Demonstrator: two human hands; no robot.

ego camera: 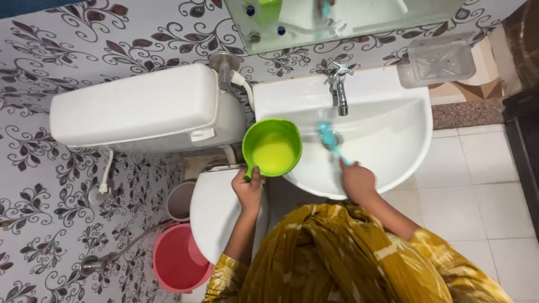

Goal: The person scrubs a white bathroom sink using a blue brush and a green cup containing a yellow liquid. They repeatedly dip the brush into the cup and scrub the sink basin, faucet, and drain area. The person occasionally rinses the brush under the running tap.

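My left hand [249, 187] grips the handle of a green plastic mug [272, 149], held level at the left edge of the white washbasin [393, 151]. The mug has liquid in it. My right hand [357, 180] holds a teal brush [332, 142] whose head is down at the basin's drain, just below the chrome tap [339, 90]. The brush looks blurred. My mustard-yellow garment fills the bottom of the view.
A white toilet cistern [135, 109] is on the left, with the closed toilet lid [216, 213] below it. A pink bucket [178, 264] and a grey mug [181, 199] sit on the floor. A clear soap dish [441, 60] and a mirror shelf [337, 22] hang above the basin.
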